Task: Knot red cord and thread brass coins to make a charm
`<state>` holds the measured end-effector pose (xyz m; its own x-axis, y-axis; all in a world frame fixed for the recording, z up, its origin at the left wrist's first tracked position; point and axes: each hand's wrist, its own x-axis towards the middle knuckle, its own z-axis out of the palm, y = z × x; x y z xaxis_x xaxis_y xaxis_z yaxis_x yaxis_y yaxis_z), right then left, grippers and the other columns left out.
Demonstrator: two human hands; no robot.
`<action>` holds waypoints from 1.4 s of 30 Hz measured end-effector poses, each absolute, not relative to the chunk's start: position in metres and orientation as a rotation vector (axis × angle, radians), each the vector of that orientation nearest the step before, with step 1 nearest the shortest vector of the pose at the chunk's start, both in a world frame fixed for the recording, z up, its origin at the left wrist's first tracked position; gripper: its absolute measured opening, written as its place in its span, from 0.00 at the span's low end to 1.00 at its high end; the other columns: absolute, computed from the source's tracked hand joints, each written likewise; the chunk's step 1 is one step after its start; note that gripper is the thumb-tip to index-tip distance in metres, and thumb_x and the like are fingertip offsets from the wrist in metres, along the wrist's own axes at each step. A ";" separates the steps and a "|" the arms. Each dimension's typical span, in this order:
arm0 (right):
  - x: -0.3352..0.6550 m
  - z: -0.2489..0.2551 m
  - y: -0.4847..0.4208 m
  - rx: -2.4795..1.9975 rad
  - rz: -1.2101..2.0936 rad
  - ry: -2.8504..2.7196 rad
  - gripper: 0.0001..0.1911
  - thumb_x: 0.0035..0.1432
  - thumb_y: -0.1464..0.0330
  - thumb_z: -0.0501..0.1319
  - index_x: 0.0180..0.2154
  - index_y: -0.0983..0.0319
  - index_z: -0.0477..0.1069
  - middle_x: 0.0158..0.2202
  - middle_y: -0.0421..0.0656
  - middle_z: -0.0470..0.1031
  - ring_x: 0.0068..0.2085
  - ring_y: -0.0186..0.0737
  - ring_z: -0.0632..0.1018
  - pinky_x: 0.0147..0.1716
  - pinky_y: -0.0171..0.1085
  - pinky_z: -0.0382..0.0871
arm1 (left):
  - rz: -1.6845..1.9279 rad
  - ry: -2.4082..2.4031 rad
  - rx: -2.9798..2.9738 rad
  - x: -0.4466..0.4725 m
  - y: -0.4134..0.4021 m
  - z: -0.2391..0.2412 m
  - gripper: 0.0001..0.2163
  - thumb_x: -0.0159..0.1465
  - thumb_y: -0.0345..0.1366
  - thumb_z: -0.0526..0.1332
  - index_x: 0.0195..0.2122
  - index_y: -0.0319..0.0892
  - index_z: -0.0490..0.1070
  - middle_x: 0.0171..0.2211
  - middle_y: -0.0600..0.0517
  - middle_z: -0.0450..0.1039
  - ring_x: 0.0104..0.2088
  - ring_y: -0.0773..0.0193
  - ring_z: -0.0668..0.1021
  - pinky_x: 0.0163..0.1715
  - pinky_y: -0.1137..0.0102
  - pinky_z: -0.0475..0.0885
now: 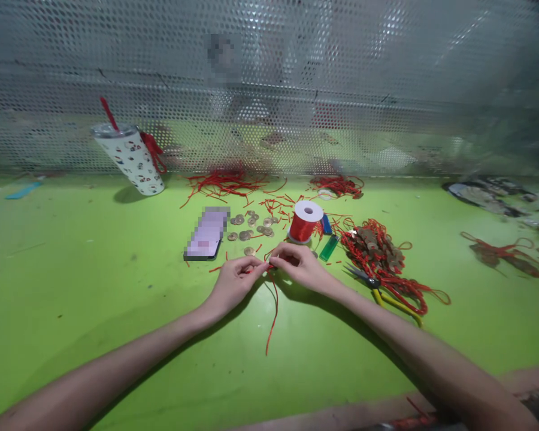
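My left hand [238, 280] and my right hand [300, 267] meet fingertip to fingertip over the middle of the table. Both are pinched on a red cord [275, 305], whose loose end hangs down toward me. A small dark bit shows between the fingertips, too small to name. Just beyond my hands lie several round brass-coloured coins [245, 235] with holes. A spool of red cord [303, 222] stands upright behind my right hand. To the right of that hand are pliers-like cutters [377, 290] with yellow and red handles, jaws apart.
A phone [206, 233] lies left of the coins. Behind it stands a patterned tumbler [130, 158] with a red straw. Green [329, 247] and blue [326, 224] lighters lie by the spool. Corded coins [377, 248] are heaped right. Cut red cords [227, 182] lie before a perforated metal screen [269, 90].
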<state>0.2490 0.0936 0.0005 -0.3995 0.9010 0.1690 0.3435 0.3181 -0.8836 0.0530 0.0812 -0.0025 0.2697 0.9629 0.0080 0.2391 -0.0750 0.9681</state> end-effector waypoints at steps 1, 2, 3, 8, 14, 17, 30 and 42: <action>0.250 0.000 0.095 -1.103 1.000 -1.933 0.10 0.66 0.63 0.60 0.35 0.62 0.75 0.30 0.41 0.76 0.29 0.36 0.71 0.29 0.35 0.62 | 0.894 1.165 1.531 0.053 0.082 -0.003 0.16 0.60 0.48 0.65 0.28 0.39 0.77 0.24 0.52 0.74 0.24 0.67 0.69 0.25 0.73 0.61; 0.251 0.000 0.096 -1.103 0.964 -1.952 0.10 0.66 0.64 0.59 0.35 0.62 0.75 0.30 0.41 0.76 0.28 0.35 0.71 0.29 0.35 0.62 | 0.884 1.169 1.524 0.053 0.083 -0.004 0.16 0.60 0.48 0.65 0.29 0.38 0.77 0.25 0.52 0.74 0.25 0.67 0.70 0.26 0.72 0.62; 0.251 -0.001 0.097 -1.098 0.939 -1.962 0.11 0.66 0.64 0.59 0.35 0.62 0.75 0.29 0.41 0.76 0.28 0.35 0.71 0.29 0.34 0.62 | 0.876 1.172 1.518 0.053 0.084 -0.005 0.16 0.60 0.48 0.65 0.30 0.38 0.78 0.26 0.51 0.75 0.26 0.66 0.70 0.27 0.72 0.62; 0.253 -0.005 0.098 -1.087 0.943 -1.923 0.12 0.67 0.62 0.60 0.36 0.63 0.75 0.28 0.40 0.76 0.27 0.34 0.70 0.27 0.33 0.60 | 0.922 1.166 1.500 0.051 0.086 -0.008 0.14 0.60 0.45 0.64 0.31 0.38 0.78 0.25 0.53 0.72 0.25 0.68 0.68 0.26 0.72 0.60; 0.253 -0.006 0.098 -1.071 0.954 -1.925 0.11 0.66 0.63 0.60 0.36 0.63 0.76 0.30 0.41 0.77 0.28 0.34 0.72 0.28 0.34 0.62 | 0.947 1.171 1.443 0.052 0.086 -0.007 0.12 0.57 0.44 0.67 0.29 0.38 0.78 0.19 0.56 0.67 0.21 0.70 0.65 0.23 0.73 0.59; 0.252 -0.005 0.098 -1.072 0.960 -1.926 0.11 0.66 0.64 0.60 0.36 0.63 0.76 0.30 0.41 0.77 0.28 0.34 0.71 0.28 0.34 0.62 | 0.950 1.183 1.433 0.053 0.085 -0.007 0.12 0.56 0.44 0.67 0.30 0.38 0.79 0.20 0.55 0.70 0.21 0.69 0.67 0.24 0.73 0.60; 0.252 -0.009 0.098 -1.098 0.860 -2.014 0.12 0.68 0.64 0.58 0.35 0.63 0.76 0.30 0.42 0.77 0.29 0.36 0.73 0.29 0.35 0.63 | 0.871 1.130 1.400 0.056 0.085 -0.009 0.13 0.55 0.45 0.70 0.32 0.39 0.80 0.32 0.49 0.81 0.31 0.63 0.78 0.33 0.71 0.71; 0.236 -0.009 0.092 -1.041 0.846 -1.854 0.08 0.65 0.67 0.60 0.34 0.62 0.72 0.29 0.41 0.75 0.31 0.37 0.74 0.32 0.36 0.67 | 0.814 1.116 1.500 0.057 0.087 -0.011 0.14 0.57 0.46 0.67 0.33 0.39 0.81 0.32 0.48 0.81 0.32 0.61 0.78 0.34 0.69 0.72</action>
